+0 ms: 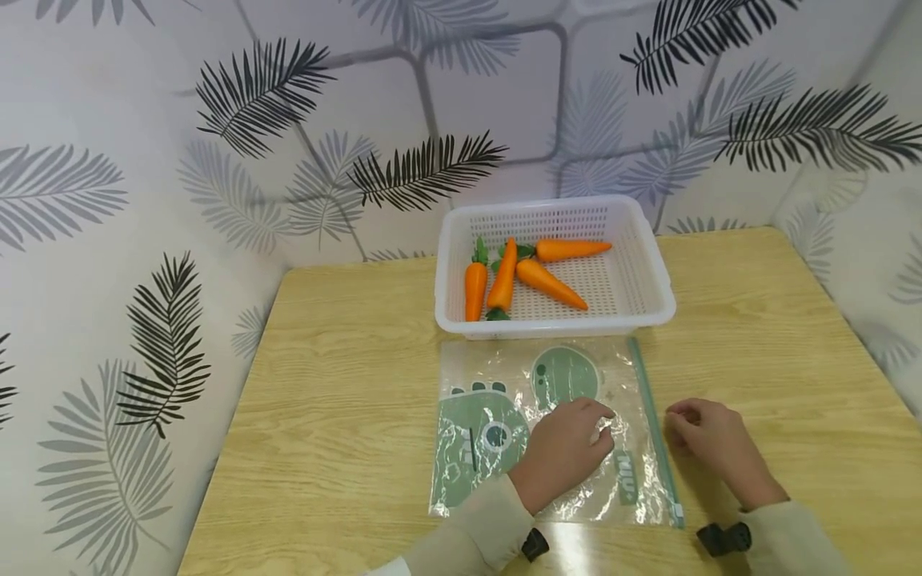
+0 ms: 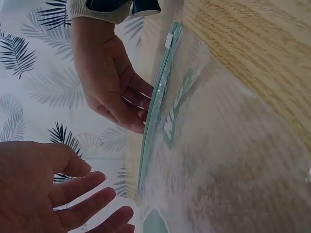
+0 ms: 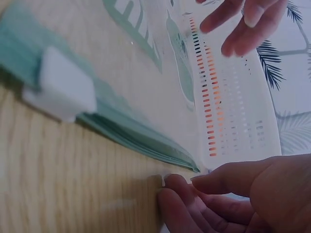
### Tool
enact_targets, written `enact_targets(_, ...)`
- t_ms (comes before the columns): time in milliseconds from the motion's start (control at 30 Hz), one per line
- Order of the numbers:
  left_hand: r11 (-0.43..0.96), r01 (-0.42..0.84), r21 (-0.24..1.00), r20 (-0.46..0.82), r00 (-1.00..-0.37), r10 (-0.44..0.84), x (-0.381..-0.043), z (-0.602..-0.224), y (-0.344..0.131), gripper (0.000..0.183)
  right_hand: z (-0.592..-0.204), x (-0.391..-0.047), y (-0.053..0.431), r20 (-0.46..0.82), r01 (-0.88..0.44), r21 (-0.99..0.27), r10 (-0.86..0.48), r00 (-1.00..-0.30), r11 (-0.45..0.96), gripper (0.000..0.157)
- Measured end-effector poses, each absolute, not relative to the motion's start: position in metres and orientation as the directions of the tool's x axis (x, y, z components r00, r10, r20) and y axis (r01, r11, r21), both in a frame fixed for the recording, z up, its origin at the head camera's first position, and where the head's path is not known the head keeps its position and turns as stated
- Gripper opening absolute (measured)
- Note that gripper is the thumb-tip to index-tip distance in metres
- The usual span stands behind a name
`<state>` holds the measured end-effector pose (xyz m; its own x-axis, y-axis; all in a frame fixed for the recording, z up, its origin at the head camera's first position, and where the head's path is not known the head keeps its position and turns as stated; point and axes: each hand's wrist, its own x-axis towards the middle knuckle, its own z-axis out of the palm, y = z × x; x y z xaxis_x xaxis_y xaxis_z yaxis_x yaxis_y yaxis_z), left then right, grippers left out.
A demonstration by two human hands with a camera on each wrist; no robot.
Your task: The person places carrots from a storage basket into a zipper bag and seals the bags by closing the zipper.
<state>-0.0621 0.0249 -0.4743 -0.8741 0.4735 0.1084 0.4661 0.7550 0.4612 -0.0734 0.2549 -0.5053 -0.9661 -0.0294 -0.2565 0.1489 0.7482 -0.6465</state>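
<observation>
A clear zip bag (image 1: 490, 472) with green cartoon prints lies flat on the table. Its green zip strip (image 1: 651, 424) runs along the right side, with a white slider (image 3: 65, 85) at the near end. Over the bag hovers my left hand (image 1: 565, 452), fingers loosely bent and holding nothing; the left wrist view has its fingers (image 2: 90, 206) spread apart. Just right of the zip strip is my right hand (image 1: 713, 444), its fingers loosely curled. Nothing shows between its thumb and fingers (image 3: 223, 179) in the right wrist view; whether they touch the strip I cannot tell.
Behind the bag stands a white plastic basket (image 1: 555, 326) with several orange carrots (image 1: 551, 284) in it. Everything rests on a wood-grain table (image 1: 338, 400). Leaf-patterned covering (image 1: 374, 104) rises beyond the table's far and side edges.
</observation>
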Motion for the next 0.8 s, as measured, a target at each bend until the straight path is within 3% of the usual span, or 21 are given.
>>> enact_targets(400, 0.737, 0.415, 0.533, 0.066, -0.889, 0.453, -0.067, -0.487, 0.051, 0.025, -0.505, -0.073, 0.249, -0.299, 0.189, -0.724, -0.055, -0.952, 0.663, 0.031)
enact_targets(800, 0.734, 0.326, 0.596, 0.030, -0.922, 0.386, -0.073, -0.503, 0.049, 0.038, -0.506, -0.074, 0.230, -0.233, 0.098, -0.667, -0.082, -0.969, 0.738, 0.032)
